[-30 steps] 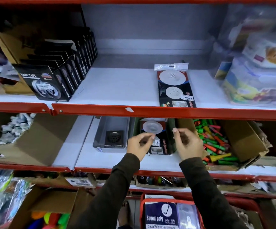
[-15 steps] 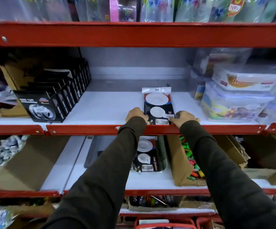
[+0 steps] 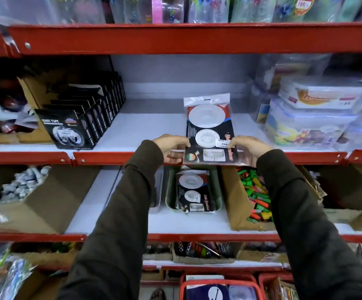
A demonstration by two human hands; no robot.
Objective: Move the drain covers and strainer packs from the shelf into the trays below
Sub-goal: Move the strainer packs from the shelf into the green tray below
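1. "NANO TAPE", white letters on the front black cardboard tape box (image 3: 67, 128) and on the sides of the boxes behind it.
2. "169", on a round red-and-yellow price sticker (image 3: 302, 5) on a top-shelf clear packet.

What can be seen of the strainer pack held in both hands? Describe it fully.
The strainer pack is a flat, clear plastic bag with a white hang-tab, over a dark printed card. It holds two white round strainers, large above small, and carries a price sticker. It lies lengthwise at the shelf's front edge, with the left hand and right hand gripping its near corners.
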